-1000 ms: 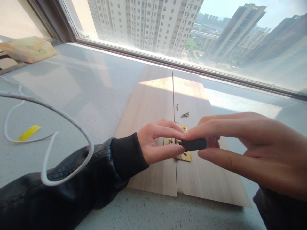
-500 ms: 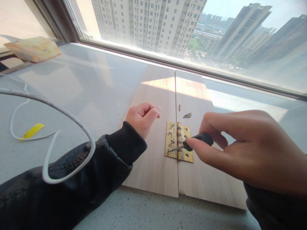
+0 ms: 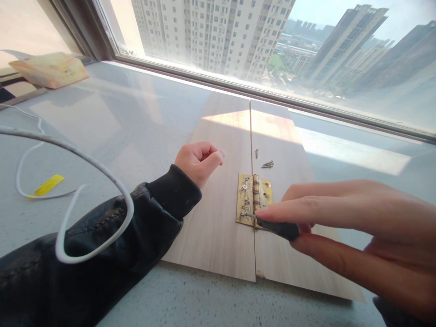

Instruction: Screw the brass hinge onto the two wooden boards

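A brass-coloured butt hinge [image 3: 245, 200] lies opened flat across the seam between two light wooden boards. In its left leaf a bright cross-head screw [image 3: 244, 187] is set near the top. My right hand [image 3: 344, 227] has its thumb and fingers on the black handle of a small screwdriver [image 3: 277, 228], which lies low and slanted. The screwdriver's tip meets a screw at the lower left of the hinge, and the hand covers part of the right leaf. Over the left board [image 3: 211, 236], my left hand [image 3: 199, 161] is curled into a loose fist, nothing showing in it.
Several loose screws [image 3: 267, 164] lie on the right board [image 3: 299, 263], with a single screw [image 3: 256, 153] behind them. A white cable [image 3: 98, 163] with a yellow tag [image 3: 49, 185] loops at left over my sleeve. A tissue pack [image 3: 54, 70] sits by the window.
My right hand has turned and its fingers have shifted on the screwdriver handle, which now sits lower. The left hand has moved slightly left and away from the hinge.
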A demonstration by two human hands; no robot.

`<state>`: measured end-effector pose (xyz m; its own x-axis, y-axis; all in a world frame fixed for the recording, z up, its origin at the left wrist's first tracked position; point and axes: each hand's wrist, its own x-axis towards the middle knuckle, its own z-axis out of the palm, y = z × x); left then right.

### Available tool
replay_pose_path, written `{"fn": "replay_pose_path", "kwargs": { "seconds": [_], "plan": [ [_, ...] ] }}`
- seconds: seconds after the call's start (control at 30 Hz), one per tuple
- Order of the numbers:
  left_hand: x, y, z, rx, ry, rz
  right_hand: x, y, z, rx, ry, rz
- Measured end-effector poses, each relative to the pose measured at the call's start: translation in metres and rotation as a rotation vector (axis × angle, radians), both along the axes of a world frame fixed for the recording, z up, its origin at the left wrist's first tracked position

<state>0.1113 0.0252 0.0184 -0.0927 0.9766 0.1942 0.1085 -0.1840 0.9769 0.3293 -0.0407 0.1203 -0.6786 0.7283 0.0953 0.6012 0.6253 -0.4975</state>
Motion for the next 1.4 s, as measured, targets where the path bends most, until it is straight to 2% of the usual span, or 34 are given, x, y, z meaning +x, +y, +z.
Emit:
{"fn": "replay_pose_path", "kwargs": {
  "seconds": [0.17,0.27,0.47,0.57,0.8,1.0,1.17,1.4],
  "plan": [
    [0.001,-0.001,-0.001,0.013,-0.025,-0.008,0.000,0.005,-0.001,0.147,0.023,0.052],
    [0.000,-0.001,0.000,-0.002,0.001,-0.025,-0.003,0.009,0.002,0.152,-0.092,0.019],
    [-0.003,-0.003,0.004,-0.028,0.076,-0.052,-0.011,0.013,-0.001,0.380,-0.184,-0.039],
    [-0.003,-0.004,0.004,-0.033,0.092,-0.050,-0.018,0.012,-0.003,0.413,-0.188,-0.046],
    [-0.006,-0.002,0.003,-0.023,0.092,-0.035,-0.019,0.018,-0.009,0.425,-0.161,-0.136],
    [-0.014,0.005,0.001,0.008,0.114,0.001,-0.004,0.025,-0.007,0.287,-0.026,-0.080],
    [-0.015,0.007,-0.001,0.030,0.121,0.000,0.006,0.021,-0.005,0.165,-0.068,-0.029],
    [-0.013,0.005,0.000,0.028,0.122,0.005,-0.001,0.019,-0.001,0.202,-0.077,-0.012]
  ]
}}
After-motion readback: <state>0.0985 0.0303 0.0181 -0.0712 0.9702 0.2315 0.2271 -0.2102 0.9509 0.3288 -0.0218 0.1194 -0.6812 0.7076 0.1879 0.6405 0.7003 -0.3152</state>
